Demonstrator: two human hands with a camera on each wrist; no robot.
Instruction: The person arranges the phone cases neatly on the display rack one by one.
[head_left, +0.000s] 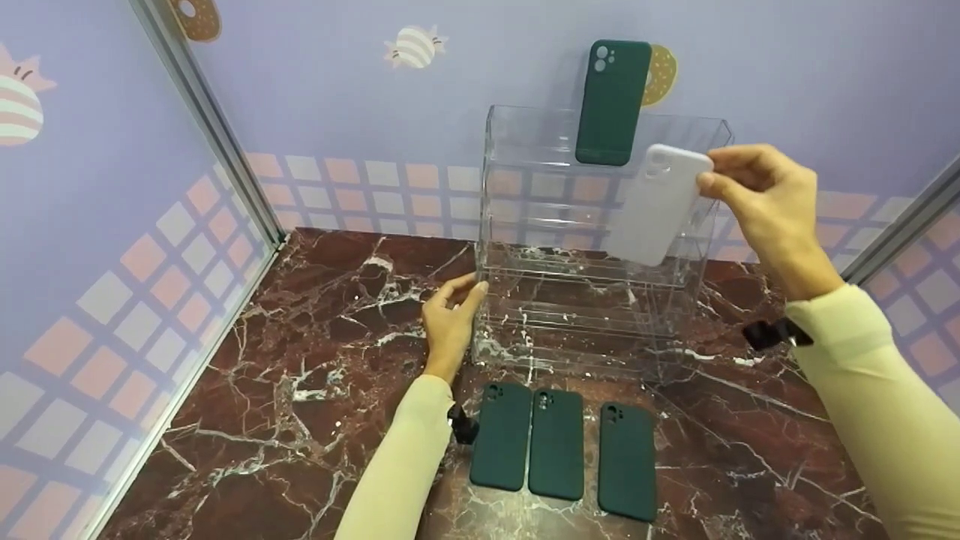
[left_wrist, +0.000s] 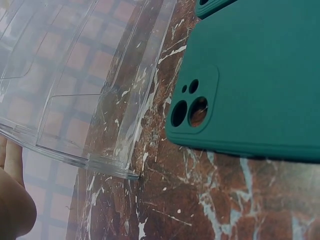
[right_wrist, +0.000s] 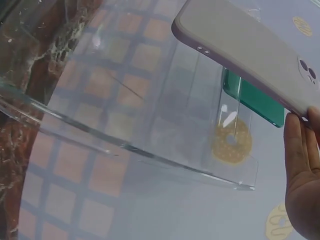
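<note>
My right hand [head_left: 776, 202] pinches a white phone case [head_left: 660, 210] by its upper right edge, between thumb and fingers. The case hangs tilted in front of a clear tiered display rack [head_left: 600, 275]; the right wrist view shows it pale grey. My left hand [head_left: 451, 322] touches the outer left side of the rack, its thumb and fingers outside the panel. A dark green phone case [head_left: 615, 105] stands upright in the rack's top tier. Before the rack lie three more green cases: a left one [head_left: 501, 439], a middle one [head_left: 556, 446] and a right one [head_left: 628, 465].
All this stands on a dark red marbled surface [head_left: 322, 435]. A lilac patterned wall [head_left: 337, 112] rises behind the rack, with another wall [head_left: 90, 187] at the left. Metal corner strips [head_left: 217, 127] run where panels meet.
</note>
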